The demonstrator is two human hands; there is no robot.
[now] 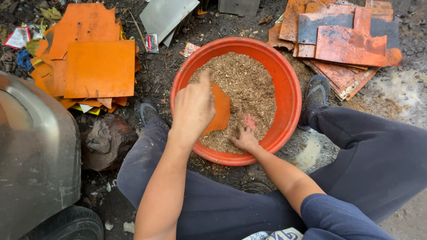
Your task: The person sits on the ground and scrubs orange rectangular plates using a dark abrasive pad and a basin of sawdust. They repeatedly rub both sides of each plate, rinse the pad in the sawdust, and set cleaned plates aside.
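Both hands are seen over an orange basin (284,75) set on the ground between the person's knees, a placement that keeps its contents within easy reach of a seated worker. Farthest left, a grey rounded metal body (35,155) with a black tyre (73,224) below it is partly in view. Next to it, a stack of clean orange sheets (95,66) is laid flat on the dark ground, apparently kept apart from the dirtier pile across the way. Just right of the stack, a crumpled rag (100,135) is lying beside the person's knee.

Over the basin's near-left side, the left hand (193,109) is raised with its fingers closed around the edge of a small orange plate (219,111); the plate is held tilted above the sawdust (244,84), probably so that its face can be reached. Lower and to the right, the right hand (244,138) is pressed into the sawdust with fingers spread, not gripping anything that can be made out; a pinkish patch is seen just above it.

Beyond the basin's right rim, a sandalled foot (316,93) is planted on the ground. At the far right, a heap of stained, darkened orange sheets (347,42) is piled loosely.
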